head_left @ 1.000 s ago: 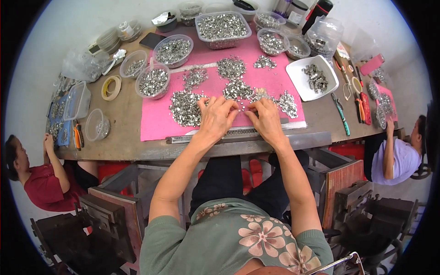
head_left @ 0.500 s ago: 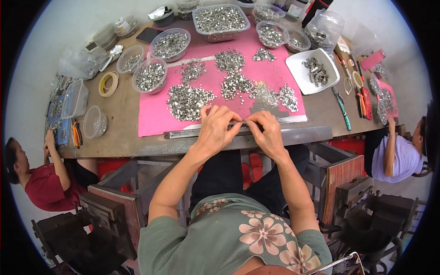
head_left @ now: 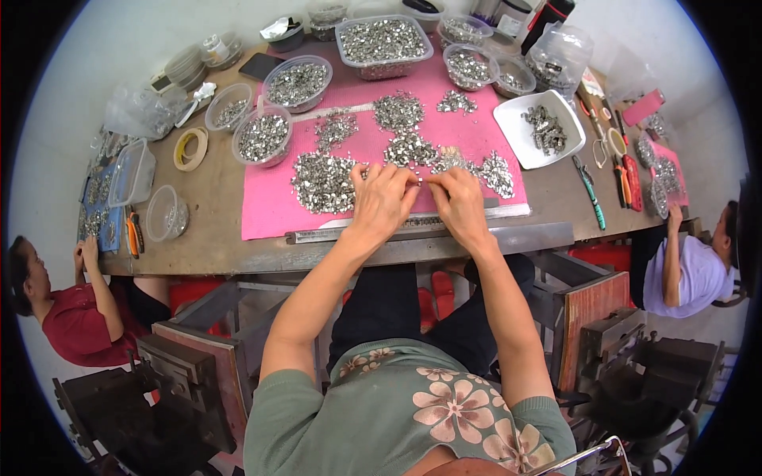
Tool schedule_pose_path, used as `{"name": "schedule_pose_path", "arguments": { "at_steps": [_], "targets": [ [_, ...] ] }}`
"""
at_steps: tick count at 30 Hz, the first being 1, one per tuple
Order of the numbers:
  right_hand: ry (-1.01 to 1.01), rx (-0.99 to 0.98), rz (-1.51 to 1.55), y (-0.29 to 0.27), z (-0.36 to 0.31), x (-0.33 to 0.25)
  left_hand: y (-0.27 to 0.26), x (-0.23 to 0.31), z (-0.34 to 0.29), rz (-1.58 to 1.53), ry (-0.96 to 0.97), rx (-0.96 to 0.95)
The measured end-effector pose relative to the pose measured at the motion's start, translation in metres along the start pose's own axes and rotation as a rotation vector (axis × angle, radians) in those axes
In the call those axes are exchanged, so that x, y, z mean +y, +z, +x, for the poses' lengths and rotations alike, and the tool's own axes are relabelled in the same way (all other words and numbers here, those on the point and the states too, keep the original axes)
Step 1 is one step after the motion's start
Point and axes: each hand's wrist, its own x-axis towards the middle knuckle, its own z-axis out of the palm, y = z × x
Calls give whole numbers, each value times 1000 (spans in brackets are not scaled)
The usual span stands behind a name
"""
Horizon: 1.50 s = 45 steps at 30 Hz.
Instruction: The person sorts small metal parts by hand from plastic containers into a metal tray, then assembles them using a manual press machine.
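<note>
My left hand (head_left: 382, 202) is closed in a pinch over the pink mat (head_left: 266, 210), with a small shiny metal piece (head_left: 419, 182) at its fingertips. Just to the right, the thumb and fingers of my right hand (head_left: 459, 205) are pressed together close to that piece; what they hold, if anything, is too small to make out. Below both hands a long narrow metal rail (head_left: 325, 236) lies along the table's front edge, with a row of small dark parts in its middle stretch. Heaps of small silver pieces (head_left: 324, 182) lie beyond my hands.
Clear tubs of metal pieces (head_left: 381, 44) line the back. A white tray (head_left: 516, 143) holds darker pieces at right, near green-handled pliers (head_left: 589, 190). A tape roll (head_left: 190, 149) lies left. Two people sit at the sides, one in a red shirt (head_left: 83, 321), another in lilac (head_left: 690, 274).
Both hands have lifted away from the rail and moved slightly farther over the mat. The rail's row of small parts now shows, and a shiny piece appears between the fingertips.
</note>
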Motion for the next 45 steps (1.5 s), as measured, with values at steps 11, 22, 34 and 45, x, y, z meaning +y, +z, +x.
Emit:
{"name": "schedule_pose_path", "arguments": {
  "at_steps": [11,22,34,45],
  "targets": [
    [-119,-111,-133,6,15,11,12,-7,7,37,53,4],
    [-160,-124,-3,-25,-38,-23,10,-7,4,-58,16,-81],
    [-15,35,-220,-4,3,19,-4,5,3,-44,43,-96],
    [45,-84,40,-32,-13,2,-14,31,-26,-90,45,-118]
  ]
}}
